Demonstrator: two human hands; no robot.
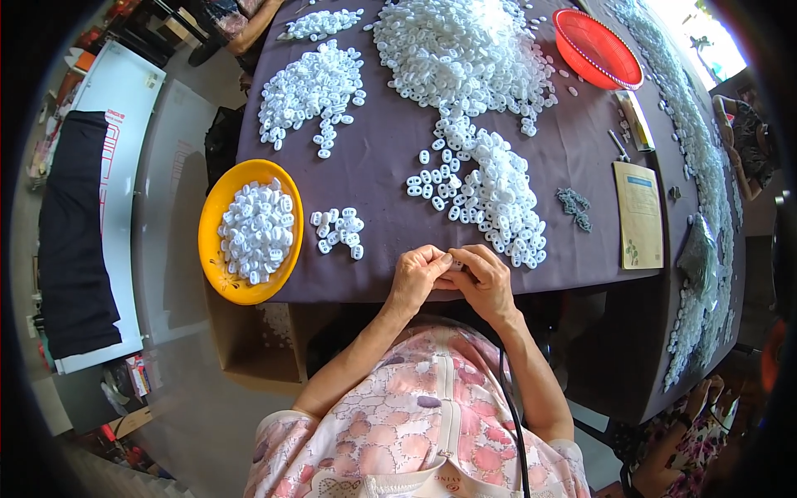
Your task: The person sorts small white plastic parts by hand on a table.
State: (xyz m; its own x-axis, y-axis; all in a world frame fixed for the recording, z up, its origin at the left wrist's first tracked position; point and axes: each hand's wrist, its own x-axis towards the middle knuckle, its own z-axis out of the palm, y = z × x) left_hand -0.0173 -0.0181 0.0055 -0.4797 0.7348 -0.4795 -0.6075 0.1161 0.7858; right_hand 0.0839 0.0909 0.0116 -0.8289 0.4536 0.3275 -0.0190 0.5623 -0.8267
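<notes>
At the table's near edge my left hand (413, 280) and my right hand (485, 286) meet, fingertips pinched together. Between them shows part of a small white oval plastic piece (457, 265); my fingers cover the rest. Just beyond my right hand spreads a loose pile of the same two-holed white pieces (502, 195). Left of my hands lies a small cluster of these pieces (339, 230). A yellow oval bowl (212, 264), heaped with more of them, sits at the left edge. Right of the pile is a small heap of dark grey-green bits (574, 207).
A large white heap (457, 58) and a smaller one (311, 91) cover the far table (382, 178). A red basket (594, 50), a tan booklet (638, 217) and a pale strip of pieces (706, 174) lie right. Below the bowl stands a cardboard box (249, 340). Other people sit nearby.
</notes>
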